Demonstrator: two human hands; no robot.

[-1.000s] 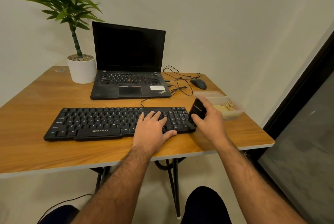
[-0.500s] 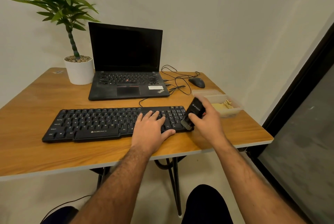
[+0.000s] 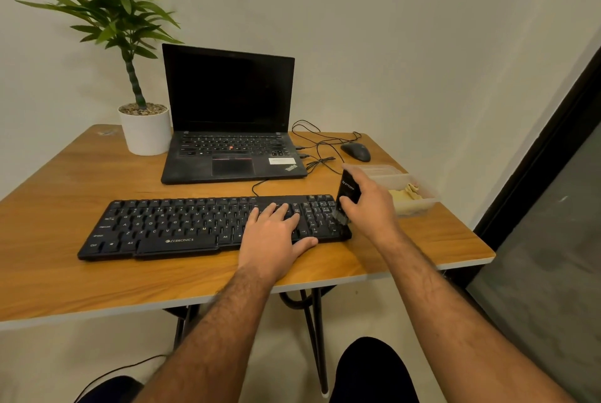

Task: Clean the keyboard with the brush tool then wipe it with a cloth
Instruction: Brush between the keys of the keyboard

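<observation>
— On the wooden table, what lies nearest?
— A black keyboard, lengthwise along the near edge. The left hand rests flat on its right half, fingers straight.
— And the brush?
— The right hand grips the black brush, bristles down on the keyboard's right end.
— The cloth?
— A yellowish cloth sits in a clear tray just right of that hand.
— Farther back?
— An open laptop, a mouse, a potted plant.

My left hand lies flat, fingers spread, palm down; right hand curled in a grip, both forearms stretched fwd.
</observation>
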